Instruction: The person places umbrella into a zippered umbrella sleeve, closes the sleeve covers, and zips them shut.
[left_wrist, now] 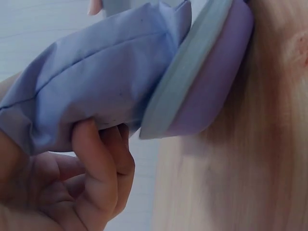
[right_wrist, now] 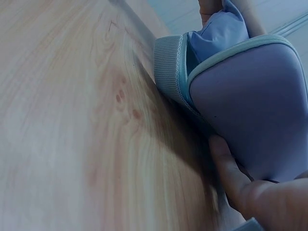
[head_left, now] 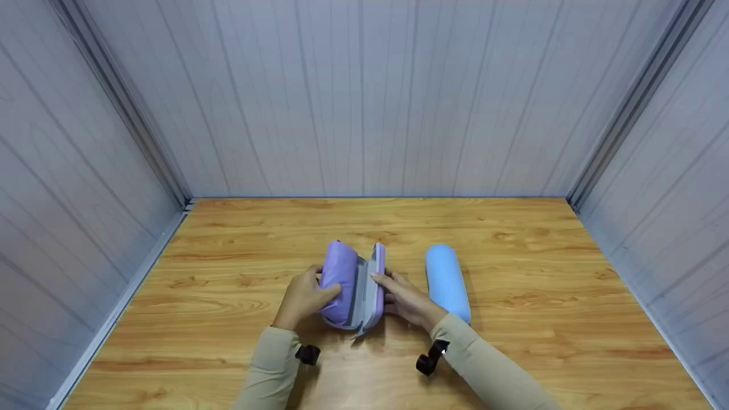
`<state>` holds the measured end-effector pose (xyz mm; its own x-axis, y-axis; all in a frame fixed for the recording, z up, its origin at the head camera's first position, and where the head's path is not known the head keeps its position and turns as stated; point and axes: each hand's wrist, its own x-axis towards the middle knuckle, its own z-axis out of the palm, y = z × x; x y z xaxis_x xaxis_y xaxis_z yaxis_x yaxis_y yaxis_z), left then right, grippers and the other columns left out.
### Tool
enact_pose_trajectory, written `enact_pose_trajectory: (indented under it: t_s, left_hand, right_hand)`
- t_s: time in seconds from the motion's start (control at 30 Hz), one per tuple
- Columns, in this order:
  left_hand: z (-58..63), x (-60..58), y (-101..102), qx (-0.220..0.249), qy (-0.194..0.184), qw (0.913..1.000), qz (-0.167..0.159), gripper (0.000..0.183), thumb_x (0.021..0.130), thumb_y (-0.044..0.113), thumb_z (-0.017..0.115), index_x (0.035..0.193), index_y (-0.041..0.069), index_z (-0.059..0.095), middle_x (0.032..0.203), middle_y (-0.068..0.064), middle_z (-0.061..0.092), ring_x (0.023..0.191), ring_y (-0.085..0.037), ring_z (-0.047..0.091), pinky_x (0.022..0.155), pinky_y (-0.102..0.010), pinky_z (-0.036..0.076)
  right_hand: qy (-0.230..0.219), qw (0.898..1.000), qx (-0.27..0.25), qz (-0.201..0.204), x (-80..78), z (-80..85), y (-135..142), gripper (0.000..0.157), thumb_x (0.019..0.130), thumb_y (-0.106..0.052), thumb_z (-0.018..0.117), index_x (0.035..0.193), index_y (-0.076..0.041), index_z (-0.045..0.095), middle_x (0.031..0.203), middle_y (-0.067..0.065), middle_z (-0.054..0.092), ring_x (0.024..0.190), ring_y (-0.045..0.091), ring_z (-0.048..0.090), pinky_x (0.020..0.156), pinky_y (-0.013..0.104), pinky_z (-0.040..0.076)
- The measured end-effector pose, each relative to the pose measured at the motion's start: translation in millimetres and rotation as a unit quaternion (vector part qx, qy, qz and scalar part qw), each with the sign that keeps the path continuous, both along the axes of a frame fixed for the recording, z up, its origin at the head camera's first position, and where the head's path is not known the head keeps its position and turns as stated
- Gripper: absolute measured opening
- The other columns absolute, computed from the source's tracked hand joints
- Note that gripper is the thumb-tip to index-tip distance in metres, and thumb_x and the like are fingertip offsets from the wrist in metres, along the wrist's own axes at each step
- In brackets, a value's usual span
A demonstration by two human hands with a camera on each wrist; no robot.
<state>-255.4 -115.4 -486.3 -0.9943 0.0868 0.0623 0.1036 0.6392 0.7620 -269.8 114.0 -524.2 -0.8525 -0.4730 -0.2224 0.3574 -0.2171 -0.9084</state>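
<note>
A purple zip case (head_left: 373, 285) with a grey lining stands spread apart on the table. At its left half lies a soft purple fabric roll (head_left: 340, 282), seamed and creased in the left wrist view. My left hand (head_left: 306, 293) grips this roll, thumb across its near side and fingers curled behind and under it. The right hand (head_left: 407, 299) holds the case's right half, thumb on the rim and fingers along the smooth outer shell (right_wrist: 255, 106). A ribbed grey band (right_wrist: 168, 65) shows at the case's end in the right wrist view.
To the right of the case lies a light blue rounded cylinder (head_left: 447, 282), partly behind my right forearm. The wood-grain table (head_left: 228, 245) is walled in by pale panels (head_left: 364, 97) at the back and sides.
</note>
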Motion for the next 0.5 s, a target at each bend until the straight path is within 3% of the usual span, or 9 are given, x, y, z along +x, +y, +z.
enact_pose_trajectory:
  t_s: [0.23, 0.5]
  left_hand:
    - [-4.8, -1.0, 7.1, -0.037, 0.016, 0.9991, -0.013, 0.051, 0.072, 0.025, 0.067, 0.115, -0.001, 0.057, 0.085, -0.007, 0.064, 0.065, -0.013, 0.058, 0.056, -0.028, 0.05]
    - [-5.7, 0.7, 12.5, -0.054, 0.034, 0.9979, 0.005, 0.056, 0.073, 0.029, 0.071, 0.117, -0.001, 0.054, 0.084, -0.008, 0.063, 0.069, -0.017, 0.058, 0.06, -0.032, 0.05]
  right_hand:
    - [0.001, 1.0, 0.0, 0.0, 0.5, 1.5, -2.0, 0.08, 0.087, -0.04, 0.059, 0.144, -0.006, 0.013, 0.13, 0.025, 0.041, 0.111, 0.035, 0.049, 0.087, 0.044, 0.044]
    - [0.006, 1.0, -0.004, 0.0, -0.3, 3.2, 0.4, 0.08, 0.088, -0.038, 0.058, 0.145, -0.006, 0.011, 0.132, 0.025, 0.04, 0.112, 0.037, 0.048, 0.087, 0.045, 0.044]
